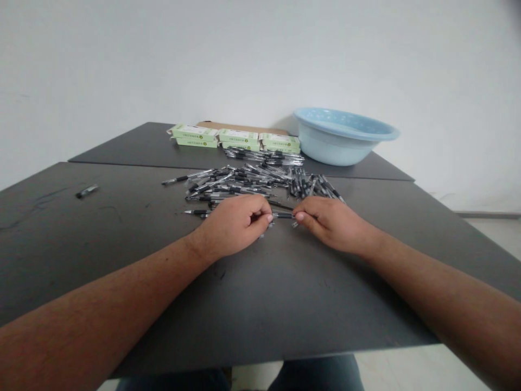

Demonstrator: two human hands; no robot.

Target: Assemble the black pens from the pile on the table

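Note:
Between my two hands a pen [282,215] lies crosswise, low over the table, its dark grip section showing. My left hand [240,221] is closed in a pinch on the pen's left end. On its right end, the thumb and fingers of my right hand [331,222] are pinched together. Just beyond my hands spreads a loose pile of pens [244,182], clear-barrelled with black grips. One pen [196,212] pokes out to the left of my left hand. Small clear bits lie near my fingertips, too small to name.
Light green boxes [240,138] are stacked in front of a brown cardboard piece [244,127] by the wall. A blue basin [342,144] stands at the back right. One short pen part [87,191] lies alone on the dark table [260,315] at left.

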